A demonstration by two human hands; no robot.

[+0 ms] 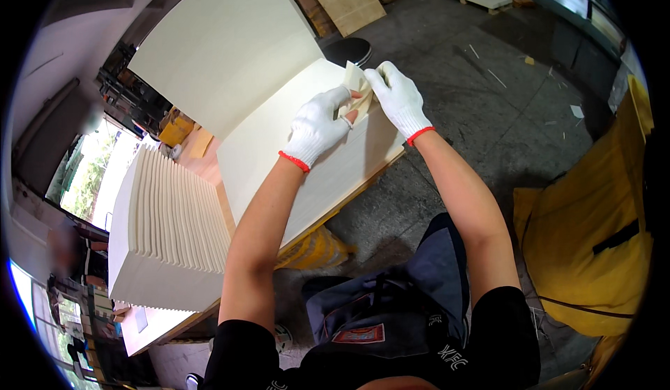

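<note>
My left hand (pixel 318 121), in a white knit glove with a red cuff and bare thumb and index tips, curls against a crumpled cream paper strip (pixel 364 104). My right hand (pixel 399 98), gloved the same way, pinches the strip's upper end with fingers pressed together. The strip lies at the right edge of a flat pile of cream sheets (pixel 314 188), under both hands. Behind it a large cream board or sheet (pixel 230 48) rises at a slant, joined to the pile along a curved fold. Some of the strip hides behind my fingers.
At the left stands a thick stack of cream folded sheets (pixel 174 215) on the table (pixel 164 331). A yellow cloth cover (pixel 586 250) hangs at the right. Beyond the pile are a round black stool (pixel 349 50) and a leaning wood panel (pixel 345 3). Scraps litter the grey floor (pixel 460 62).
</note>
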